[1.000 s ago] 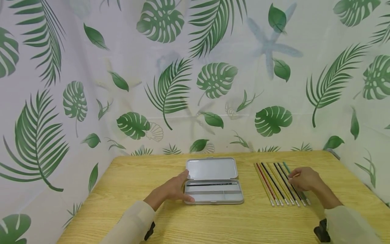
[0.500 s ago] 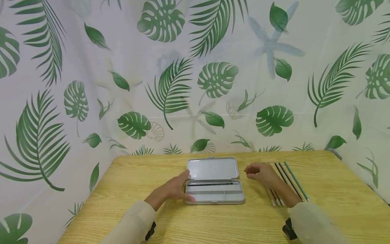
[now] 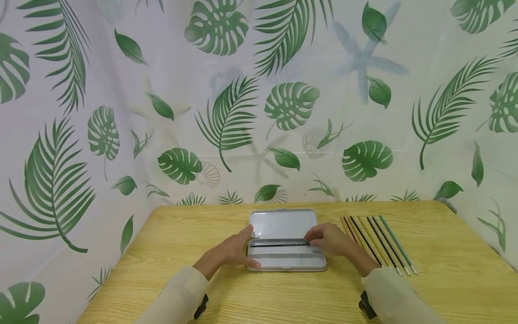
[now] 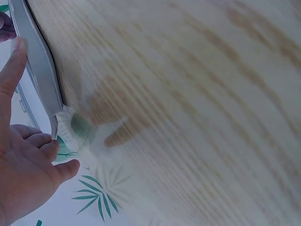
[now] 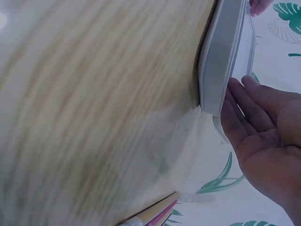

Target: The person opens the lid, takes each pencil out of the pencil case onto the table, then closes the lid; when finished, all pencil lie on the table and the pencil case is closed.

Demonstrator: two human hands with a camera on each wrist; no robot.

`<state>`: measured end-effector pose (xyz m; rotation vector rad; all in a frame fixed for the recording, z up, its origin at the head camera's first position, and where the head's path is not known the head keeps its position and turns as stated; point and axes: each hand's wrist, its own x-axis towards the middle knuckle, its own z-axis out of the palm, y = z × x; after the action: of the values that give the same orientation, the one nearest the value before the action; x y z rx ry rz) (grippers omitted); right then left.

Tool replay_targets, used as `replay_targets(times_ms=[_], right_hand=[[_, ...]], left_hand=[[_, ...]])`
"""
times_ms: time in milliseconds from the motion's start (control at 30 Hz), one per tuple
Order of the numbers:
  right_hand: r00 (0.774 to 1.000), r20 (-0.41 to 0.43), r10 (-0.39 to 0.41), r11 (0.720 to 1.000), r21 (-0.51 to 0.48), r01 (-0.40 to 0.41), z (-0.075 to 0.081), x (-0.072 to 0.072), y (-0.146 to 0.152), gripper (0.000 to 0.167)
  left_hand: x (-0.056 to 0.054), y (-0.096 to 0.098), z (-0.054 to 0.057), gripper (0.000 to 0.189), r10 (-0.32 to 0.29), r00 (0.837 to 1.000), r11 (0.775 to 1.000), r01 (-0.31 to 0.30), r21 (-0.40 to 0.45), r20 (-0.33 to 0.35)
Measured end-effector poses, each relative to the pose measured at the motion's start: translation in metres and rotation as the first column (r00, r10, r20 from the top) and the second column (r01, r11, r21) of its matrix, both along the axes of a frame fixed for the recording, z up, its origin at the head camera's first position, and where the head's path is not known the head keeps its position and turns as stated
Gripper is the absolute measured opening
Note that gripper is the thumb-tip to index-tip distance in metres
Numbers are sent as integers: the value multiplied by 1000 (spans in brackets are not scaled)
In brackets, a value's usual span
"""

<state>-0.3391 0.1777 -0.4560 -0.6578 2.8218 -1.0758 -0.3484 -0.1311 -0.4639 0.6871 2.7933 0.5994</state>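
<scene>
A grey metal pencil case lies with its lid raised back on the table. In its rear compartment is one dark pencil. My left hand holds the left end of the case, thumb at the front corner and fingers near the hinge. In the left wrist view the thumb lies against the case wall. My right hand reaches over the right end, fingertips at the pencil's end; whether they pinch it is hidden. The right wrist view shows those fingers behind the case's end wall.
Several pencils, red, black, yellow and teal, lie in a slanting row to the right on the wooden table. My right forearm crosses in front of some. A leaf-patterned cloth hangs along the table's back and sides.
My right hand has left the teal pencil at the right of the row, crossed leftward over the pencils and come down at the case's right end. My left hand has stayed put.
</scene>
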Motion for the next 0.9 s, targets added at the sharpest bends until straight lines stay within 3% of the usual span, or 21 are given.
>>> replay_targets(times_ms=[500, 900], right_hand=[[998, -28, -54, 996, 73, 56, -2, -1, -28, 8], [994, -90, -64, 974, 212, 82, -4, 0, -39, 12]], left_hand=[[4, 0, 3, 117, -11, 1000, 1000, 11, 3, -1], [2, 0, 2, 118, -17, 1000, 1000, 16, -9, -13]])
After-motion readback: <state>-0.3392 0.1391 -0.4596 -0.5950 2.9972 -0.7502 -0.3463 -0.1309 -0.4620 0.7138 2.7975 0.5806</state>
